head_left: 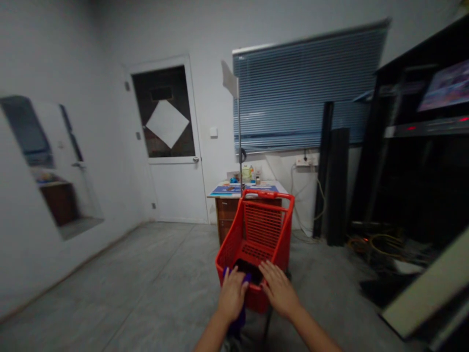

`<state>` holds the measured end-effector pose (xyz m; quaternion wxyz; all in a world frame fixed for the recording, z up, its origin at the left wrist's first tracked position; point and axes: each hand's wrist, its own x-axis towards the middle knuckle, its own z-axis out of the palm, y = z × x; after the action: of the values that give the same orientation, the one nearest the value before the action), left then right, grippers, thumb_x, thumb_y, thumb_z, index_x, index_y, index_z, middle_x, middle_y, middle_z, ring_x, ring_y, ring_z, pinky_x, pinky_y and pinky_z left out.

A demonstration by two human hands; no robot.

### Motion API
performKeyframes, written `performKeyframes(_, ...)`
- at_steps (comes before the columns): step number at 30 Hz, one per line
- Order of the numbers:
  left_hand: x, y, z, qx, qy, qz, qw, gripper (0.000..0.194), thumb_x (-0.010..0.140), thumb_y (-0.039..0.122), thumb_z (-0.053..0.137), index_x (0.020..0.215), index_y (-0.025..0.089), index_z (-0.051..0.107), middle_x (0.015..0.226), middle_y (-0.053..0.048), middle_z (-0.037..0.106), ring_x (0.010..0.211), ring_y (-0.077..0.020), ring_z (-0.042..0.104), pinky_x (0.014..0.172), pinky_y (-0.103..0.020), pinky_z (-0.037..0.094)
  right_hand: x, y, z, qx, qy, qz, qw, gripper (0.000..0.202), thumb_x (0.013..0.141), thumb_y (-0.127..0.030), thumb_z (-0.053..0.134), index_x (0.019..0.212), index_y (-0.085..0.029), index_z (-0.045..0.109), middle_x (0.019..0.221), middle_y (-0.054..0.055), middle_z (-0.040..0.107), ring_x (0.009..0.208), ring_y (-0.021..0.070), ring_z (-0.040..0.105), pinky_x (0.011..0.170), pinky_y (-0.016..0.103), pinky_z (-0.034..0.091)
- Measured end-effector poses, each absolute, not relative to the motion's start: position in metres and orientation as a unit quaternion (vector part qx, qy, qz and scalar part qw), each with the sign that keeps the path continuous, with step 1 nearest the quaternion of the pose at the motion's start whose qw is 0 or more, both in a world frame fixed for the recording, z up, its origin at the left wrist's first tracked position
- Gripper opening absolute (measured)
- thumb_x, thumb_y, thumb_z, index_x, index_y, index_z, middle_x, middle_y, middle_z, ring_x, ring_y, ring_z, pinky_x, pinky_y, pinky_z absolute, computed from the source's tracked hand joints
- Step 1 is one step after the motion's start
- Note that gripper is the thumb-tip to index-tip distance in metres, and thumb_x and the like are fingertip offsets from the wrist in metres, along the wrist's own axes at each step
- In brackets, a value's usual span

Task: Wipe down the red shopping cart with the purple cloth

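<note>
A red plastic shopping cart (262, 217) stands just before me, its near rim by both hands. My left hand (231, 293) is closed on a purple cloth (239, 320) at the rim's left part; some of the cloth shows between the fingers and more hangs below. At the right part of the rim, my right hand (279, 288) lies with its fingers stretched out and nothing visible in it. Between the hands, a dark item (249, 270) is inside the cart near the rim; its kind is unclear.
Behind the cart is a small desk (222, 196) with several small items. A pole with a white flag (229, 80) rises there. Left are a white door (176, 190) and a mirror (58, 186). Cables (384, 244), dark panels (337, 186) and a rack with a screen (447, 88) are right.
</note>
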<state>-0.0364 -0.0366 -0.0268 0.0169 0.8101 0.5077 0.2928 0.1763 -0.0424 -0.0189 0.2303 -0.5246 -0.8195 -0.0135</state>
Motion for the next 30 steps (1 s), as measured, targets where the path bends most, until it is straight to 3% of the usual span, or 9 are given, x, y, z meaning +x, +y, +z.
performKeyframes(11,-0.070,-0.023,-0.031,0.828,0.494,0.263,0.020,0.036,0.099,0.030,0.036,0.129,0.022,0.053,0.135,-0.005,0.058,0.138,-0.0226,0.037,0.118,-0.055,0.021,0.138,-0.058,-0.021,-0.579,-0.783,0.027,0.226,0.065,0.093,-0.053,0.038,0.144,-0.012,0.040,0.151,0.010,0.036,0.143,0.0264,0.023,0.116,0.043,0.023)
performKeyframes(18,-0.086,-0.012,-0.014,0.817,0.527,0.220,0.084,0.037,0.100,0.032,0.033,0.126,0.022,0.057,0.135,-0.004,0.059,0.140,-0.0239,0.034,0.118,-0.055,0.015,0.112,-0.063,-0.006,-0.580,-0.780,0.039,0.231,0.065,0.093,-0.053,0.039,0.143,-0.012,0.043,0.150,0.008,0.039,0.142,0.0262,0.025,0.117,0.041,0.021)
performKeyframes(25,-0.063,-0.025,-0.014,0.845,0.479,0.227,0.068,0.041,0.099,0.034,0.033,0.135,0.023,0.050,0.140,-0.005,0.054,0.139,-0.0217,0.035,0.119,-0.053,0.016,0.124,-0.064,-0.017,-0.574,-0.780,0.024,0.249,0.067,0.095,-0.057,0.034,0.146,-0.014,0.037,0.152,0.006,0.035,0.144,0.0245,0.020,0.119,0.042,0.018)
performKeyframes(30,-0.058,-0.017,-0.011,0.826,0.505,0.244,0.059,0.037,0.099,0.035,0.035,0.125,0.023,0.059,0.132,-0.004,0.062,0.137,-0.0234,0.039,0.118,-0.055,0.018,0.126,-0.062,-0.025,-0.568,-0.783,0.016,0.254,0.065,0.096,-0.058,0.030,0.147,-0.018,0.035,0.154,0.002,0.032,0.144,0.0237,0.020,0.119,0.043,0.019)
